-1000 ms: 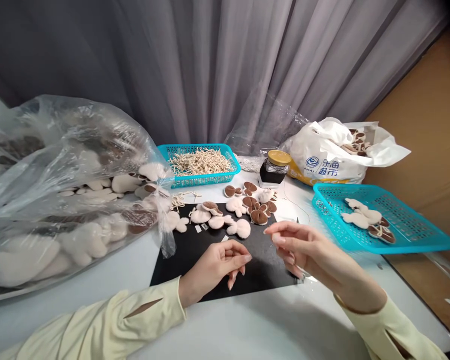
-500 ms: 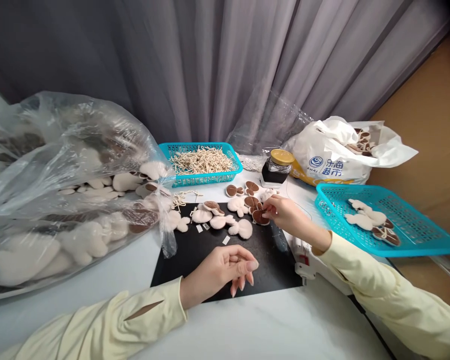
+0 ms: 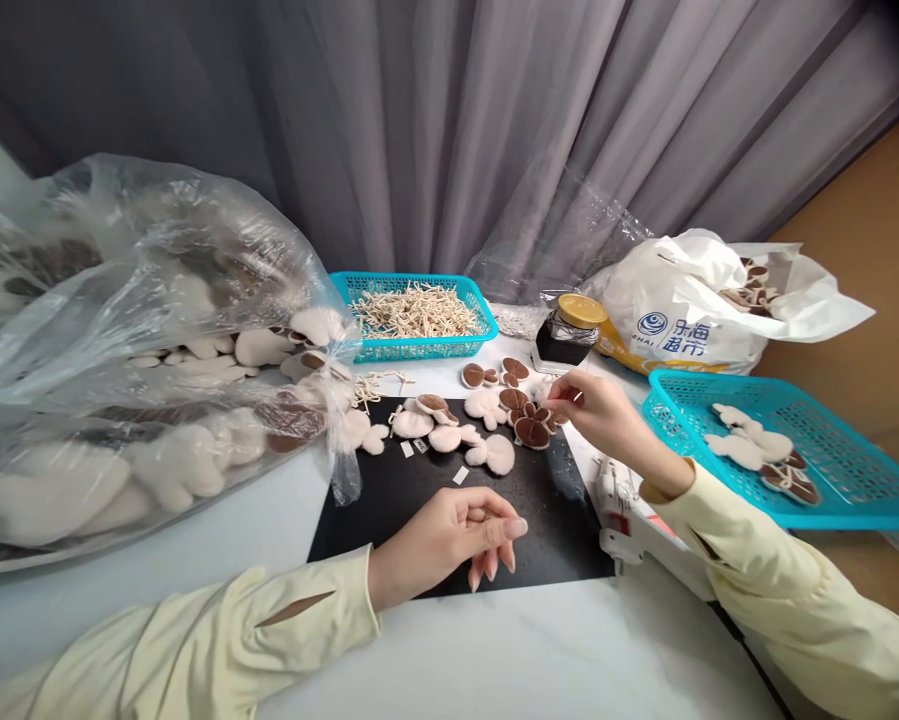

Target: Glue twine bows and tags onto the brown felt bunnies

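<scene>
My left hand hovers over the front of a black mat, fingers loosely bent and apart, with nothing visible in it. At the mat's far right edge, my right hand pinches thumb and forefinger together beside a cluster of brown-backed plush pieces; what is between the fingertips is hidden or too small to name. Several cream bunny-shaped plush pieces lie across the back of the mat, fluffy side up. Small white tags lie in front of them.
A clear plastic bag bulging with plush pieces fills the left. Behind stand a blue basket of cord loops and a gold-lidded jar. Rightward are a glue gun, a second blue basket and a white shopping bag.
My right hand has lifted slightly away from the front brown piece, toward the back right. My left hand keeps its pose. The whole view has shifted a little.
</scene>
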`<state>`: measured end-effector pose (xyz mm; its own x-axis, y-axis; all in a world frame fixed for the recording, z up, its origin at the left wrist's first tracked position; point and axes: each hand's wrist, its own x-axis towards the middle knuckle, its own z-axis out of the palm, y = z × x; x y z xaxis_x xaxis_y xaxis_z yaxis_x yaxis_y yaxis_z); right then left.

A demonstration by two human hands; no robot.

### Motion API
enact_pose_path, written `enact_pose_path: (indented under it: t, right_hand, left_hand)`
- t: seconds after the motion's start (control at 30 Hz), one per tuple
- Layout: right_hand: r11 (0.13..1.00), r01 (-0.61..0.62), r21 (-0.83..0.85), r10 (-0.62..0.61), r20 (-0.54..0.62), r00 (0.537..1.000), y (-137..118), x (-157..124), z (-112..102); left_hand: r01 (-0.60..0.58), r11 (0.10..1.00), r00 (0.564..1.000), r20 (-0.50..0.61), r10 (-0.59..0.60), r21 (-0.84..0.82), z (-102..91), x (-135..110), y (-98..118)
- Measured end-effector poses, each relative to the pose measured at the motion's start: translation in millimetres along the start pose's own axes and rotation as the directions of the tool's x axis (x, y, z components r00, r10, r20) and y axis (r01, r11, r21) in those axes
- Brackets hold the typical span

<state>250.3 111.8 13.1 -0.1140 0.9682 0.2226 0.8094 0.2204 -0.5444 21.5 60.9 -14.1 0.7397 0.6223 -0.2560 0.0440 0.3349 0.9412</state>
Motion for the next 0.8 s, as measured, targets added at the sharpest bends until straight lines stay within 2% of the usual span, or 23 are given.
enact_pose_path:
  t: [0.2,0.3,0.4,0.53,0.67,0.73,0.8]
  right_hand:
    - [0.997,0.077,-0.01,-0.076,0.061,0.995,6,1,14]
    - [0.997,0.075,0.014,-0.075,0.068,0.995,7,1,20]
    - [0.997,0.042,0.067,-0.046,0.06,0.997,5,2,16]
    - [0.988,-0.012,0.155,0.008,0.026,1.0,-4,0,-12]
    - [0.944,-0.036,0.329,0.075,-0.107,0.991,-26,-15,-54]
    - [0.896,-0.058,0.441,0.135,-0.147,0.98,-38,-28,-69]
    - [0.911,-0.084,0.404,0.129,-0.087,0.988,-47,-45,-73]
  left_hand:
    - [-0.012,1.0,1.0,0.005,0.012,-0.006,-0.2,1,-2]
    - [-0.014,1.0,1.0,0.007,0.014,-0.009,-0.3,1,-3]
    - [-0.014,1.0,1.0,0.008,0.014,-0.012,-0.4,0,-4]
    - [-0.013,1.0,1.0,0.013,0.013,-0.008,-0.5,1,-4]
    - [-0.005,1.0,1.0,0.018,0.005,0.015,0.2,0,-3]
    - [0.022,0.997,1.0,0.007,-0.023,0.079,0.1,-2,1]
    - [0.036,0.971,0.998,-0.053,-0.024,0.236,-1.6,-5,9]
